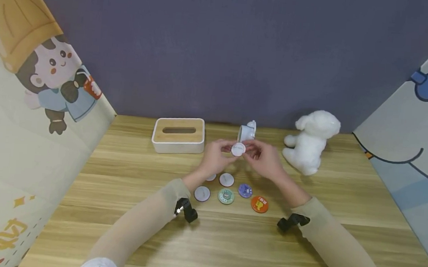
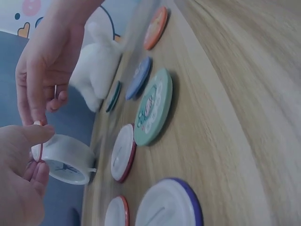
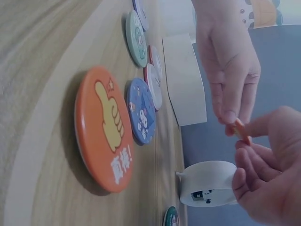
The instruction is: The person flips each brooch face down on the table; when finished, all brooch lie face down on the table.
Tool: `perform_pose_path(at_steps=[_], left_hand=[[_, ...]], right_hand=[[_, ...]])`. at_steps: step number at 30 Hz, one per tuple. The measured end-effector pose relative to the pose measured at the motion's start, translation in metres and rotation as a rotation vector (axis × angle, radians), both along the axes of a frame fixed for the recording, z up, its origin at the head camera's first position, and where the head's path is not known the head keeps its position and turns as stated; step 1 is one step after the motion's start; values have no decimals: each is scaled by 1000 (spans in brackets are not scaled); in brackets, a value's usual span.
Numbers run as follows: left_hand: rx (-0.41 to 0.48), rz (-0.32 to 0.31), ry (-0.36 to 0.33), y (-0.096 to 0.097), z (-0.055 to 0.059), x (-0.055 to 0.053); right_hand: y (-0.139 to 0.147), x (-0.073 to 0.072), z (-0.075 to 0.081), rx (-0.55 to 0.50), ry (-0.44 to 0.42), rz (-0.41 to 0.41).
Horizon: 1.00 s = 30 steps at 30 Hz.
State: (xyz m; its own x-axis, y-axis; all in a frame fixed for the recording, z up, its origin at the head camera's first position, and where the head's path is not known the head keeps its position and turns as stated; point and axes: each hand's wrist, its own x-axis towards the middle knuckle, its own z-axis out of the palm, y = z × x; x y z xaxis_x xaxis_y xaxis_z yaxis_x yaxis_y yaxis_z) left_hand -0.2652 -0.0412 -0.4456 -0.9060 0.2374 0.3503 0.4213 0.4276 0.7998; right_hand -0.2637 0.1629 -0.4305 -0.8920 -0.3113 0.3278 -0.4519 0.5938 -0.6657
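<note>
A round pin badge [image 1: 238,149] is held up above the table, its white pin side towards the head camera and its rim orange-red. My left hand [image 1: 217,156] pinches it by one edge, my right hand [image 1: 263,159] by the other. Below lie several more badges. The orange one [image 3: 103,129] with a thumbs-up, the blue one [image 3: 141,110] and the green one [image 2: 154,107] are picture side up. White-backed badges [image 1: 227,179] [image 1: 202,194] lie pin side up, one partly hidden by my left wrist. A dark green badge [image 2: 113,96] shows in both wrist views.
Just behind my hands stands a white alarm clock [image 1: 247,132]. A tissue box [image 1: 178,135] with a wooden lid is at the back left. To the back right sits a white plush toy [image 1: 310,142]. A dark blue wall [image 1: 221,53] closes off the table's far edge.
</note>
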Motion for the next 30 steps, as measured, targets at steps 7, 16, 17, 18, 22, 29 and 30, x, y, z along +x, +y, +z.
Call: perform_pose_path(at_steps=[7, 16, 17, 18, 22, 29, 30], left_hand=[[-76, -39, -24, -5, -6, -1], [-52, -120, -52, -6, -8, -1], [-43, -121, -59, -6, -8, -1], [-34, -121, -70, -6, -8, -1], [-10, -131, -105, -6, -11, -1], [-74, -155, -119, -8, -15, -2], [-80, -157, -126, -8, -16, -2]], right_hand=[[3, 1, -5, 80, -34, 24], [6, -3, -8, 132, -51, 40], [6, -2, -8, 138, -54, 44], [6, -2, -8, 142, -60, 49], [8, -2, -10, 151, -94, 72], [13, -5, -15, 151, -132, 111], [13, -5, -16, 155, -133, 117]])
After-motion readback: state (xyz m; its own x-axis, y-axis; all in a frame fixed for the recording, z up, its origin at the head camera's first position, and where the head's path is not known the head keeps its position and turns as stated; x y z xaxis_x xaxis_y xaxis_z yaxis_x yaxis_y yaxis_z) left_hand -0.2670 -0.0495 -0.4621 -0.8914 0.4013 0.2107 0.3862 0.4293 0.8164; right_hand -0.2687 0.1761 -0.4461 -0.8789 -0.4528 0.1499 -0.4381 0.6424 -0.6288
